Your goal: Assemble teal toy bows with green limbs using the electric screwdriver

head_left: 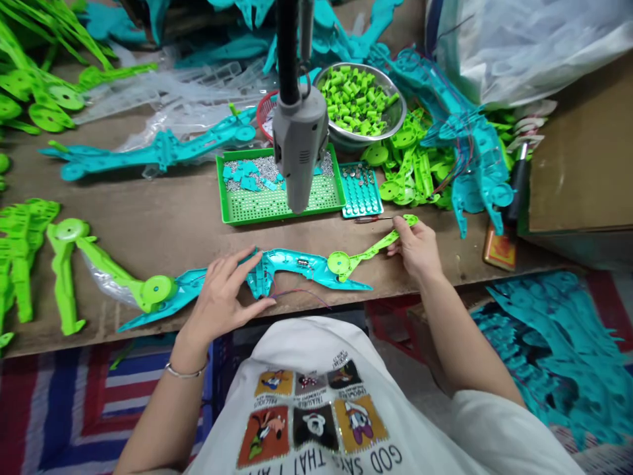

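A long turquoise plastic shell [297,265] lies along the table's front edge, its inside facing up, with thin red and blue wires trailing off it. My left hand [225,287] rests over the middle of this shell, fingers and thumb spread. In my right hand [415,247], thumb and fingers pinch the far end of a green plastic arm [373,249]. The round end of that arm sits on the shell's right part. On the shell's left part lies another green arm [157,290] with a round disc, joined to further green pieces.
A grey electric screwdriver [299,138] hangs over a green tray [281,212] of screws and turquoise bits. Behind are a steel bowl [400,115] of green caps and a turquoise tray [362,188] of small metal parts. Turquoise shells [482,158] and a cardboard box [583,145] stand right.
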`<state>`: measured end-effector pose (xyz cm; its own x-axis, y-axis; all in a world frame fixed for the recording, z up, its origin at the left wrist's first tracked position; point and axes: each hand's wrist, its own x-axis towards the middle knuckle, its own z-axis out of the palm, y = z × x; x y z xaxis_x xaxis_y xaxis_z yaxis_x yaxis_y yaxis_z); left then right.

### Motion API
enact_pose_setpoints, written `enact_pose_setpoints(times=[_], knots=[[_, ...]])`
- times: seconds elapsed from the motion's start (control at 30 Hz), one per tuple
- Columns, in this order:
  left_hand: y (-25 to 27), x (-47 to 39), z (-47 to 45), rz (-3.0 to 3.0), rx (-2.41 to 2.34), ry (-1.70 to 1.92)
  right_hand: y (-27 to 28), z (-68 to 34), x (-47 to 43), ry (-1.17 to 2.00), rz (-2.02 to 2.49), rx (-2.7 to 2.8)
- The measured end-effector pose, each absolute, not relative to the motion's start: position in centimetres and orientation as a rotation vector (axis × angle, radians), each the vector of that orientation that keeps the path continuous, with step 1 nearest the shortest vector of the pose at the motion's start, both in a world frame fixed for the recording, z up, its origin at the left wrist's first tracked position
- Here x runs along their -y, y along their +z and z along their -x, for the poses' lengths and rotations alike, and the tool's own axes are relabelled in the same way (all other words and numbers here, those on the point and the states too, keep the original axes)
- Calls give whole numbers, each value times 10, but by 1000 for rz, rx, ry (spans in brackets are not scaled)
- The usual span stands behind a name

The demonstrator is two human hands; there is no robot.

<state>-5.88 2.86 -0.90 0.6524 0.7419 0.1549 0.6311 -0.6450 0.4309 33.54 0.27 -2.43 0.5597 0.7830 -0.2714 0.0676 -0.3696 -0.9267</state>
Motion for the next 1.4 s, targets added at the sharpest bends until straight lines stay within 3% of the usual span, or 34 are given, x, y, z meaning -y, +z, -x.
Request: enact_pose_setpoints(times=[0.17,0.37,0.57,0.9,1.0,1.2,1.4], knots=[[-10,-28,62,-2538,-1073,465,-20,-342,-3,812,2047,827],[-11,-28,63,-2509,-1085,441,0,-327,20,114,2305,1232],[-10,-29,63,-2496,-1079,451,24,-269,48,653,1560,2122],[-13,-27,69,-2548,-1029,507,16,-264,55,702,1404,2101],[-14,-27,69,-2566,-1022,500,18,-275,40,595,1495,2066],[-15,-27,69,-2593,-1023,494,17,-299,-14,8,2270,2090],[-14,-27,68,-2590,-998,540,14,-290,-26,39,2355,2148]])
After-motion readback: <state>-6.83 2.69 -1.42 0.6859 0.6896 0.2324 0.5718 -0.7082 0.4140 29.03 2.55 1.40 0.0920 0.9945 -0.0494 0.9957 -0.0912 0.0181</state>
